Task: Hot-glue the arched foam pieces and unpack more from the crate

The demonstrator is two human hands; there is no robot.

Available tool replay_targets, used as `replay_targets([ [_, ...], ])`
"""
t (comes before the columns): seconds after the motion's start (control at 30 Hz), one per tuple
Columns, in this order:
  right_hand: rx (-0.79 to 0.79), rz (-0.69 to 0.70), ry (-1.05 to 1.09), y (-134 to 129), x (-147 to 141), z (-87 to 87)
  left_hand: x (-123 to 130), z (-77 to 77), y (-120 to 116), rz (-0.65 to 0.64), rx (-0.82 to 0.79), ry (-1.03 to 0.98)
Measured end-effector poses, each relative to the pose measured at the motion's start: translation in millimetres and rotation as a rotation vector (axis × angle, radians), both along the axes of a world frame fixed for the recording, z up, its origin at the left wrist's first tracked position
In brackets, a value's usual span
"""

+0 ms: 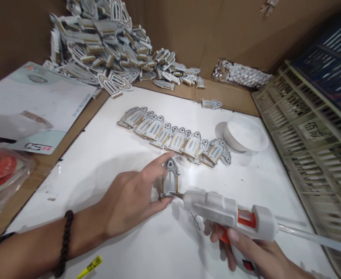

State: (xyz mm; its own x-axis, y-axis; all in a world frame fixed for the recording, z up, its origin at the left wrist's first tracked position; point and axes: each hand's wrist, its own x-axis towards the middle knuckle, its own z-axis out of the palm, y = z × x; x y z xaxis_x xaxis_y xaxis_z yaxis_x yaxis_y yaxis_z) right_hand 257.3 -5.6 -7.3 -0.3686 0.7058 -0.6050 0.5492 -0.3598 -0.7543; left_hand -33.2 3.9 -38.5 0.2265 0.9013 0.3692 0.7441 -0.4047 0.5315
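Observation:
My left hand (126, 201) pinches a small grey-and-gold arched window piece (170, 180) upright on the white board (80, 182), with fingertips at its top and thumb at its base. My right hand (240, 244) grips the trigger handle of a white hot glue gun (217, 209). The gun's metal nozzle touches the foot of the arched piece. A clear glue stick (312, 236) runs out of the gun's back. Beyond my hands, a curved row of similar arched pieces (170, 135) lies on the board.
A large heap of flat arched parts (106, 46) rises against the cardboard wall (182, 31). A round white dish (244, 133) sits at the board's far right. A pale plastic crate (312, 135) stands right, and a printed sheet (33, 104) lies left.

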Motion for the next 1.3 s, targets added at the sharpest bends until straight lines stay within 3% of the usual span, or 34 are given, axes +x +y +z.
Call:
replay_targets([
  [0.2,-0.058,0.017,0.036,1.5,-6.3,-1.8,3.7,9.6,2.2,-0.065,0.107,0.127],
  [0.37,-0.079,-0.054,0.212,1.5,-12.5,-4.6,4.7,11.9,1.1,-0.075,0.203,0.217],
  [0.6,-0.117,-0.15,0.218,3.1,-17.4,1.4,5.6,13.1,-0.2,-0.087,0.244,0.279],
  [0.87,-0.098,-0.124,0.237,2.8,-13.7,-7.3,5.4,14.5,0.1,-0.094,0.23,0.282],
  [1.0,-0.088,-0.098,0.205,3.9,-14.8,0.9,4.4,13.7,0.1,-0.102,0.212,0.292],
  [1.17,-0.066,0.015,0.006,8.7,-5.3,13.3,3.6,9.0,0.3,-0.092,0.214,0.303],
  [1.3,-0.075,0.012,0.003,10.6,-4.8,16.8,3.4,8.7,0.4,-0.093,0.179,0.303],
])
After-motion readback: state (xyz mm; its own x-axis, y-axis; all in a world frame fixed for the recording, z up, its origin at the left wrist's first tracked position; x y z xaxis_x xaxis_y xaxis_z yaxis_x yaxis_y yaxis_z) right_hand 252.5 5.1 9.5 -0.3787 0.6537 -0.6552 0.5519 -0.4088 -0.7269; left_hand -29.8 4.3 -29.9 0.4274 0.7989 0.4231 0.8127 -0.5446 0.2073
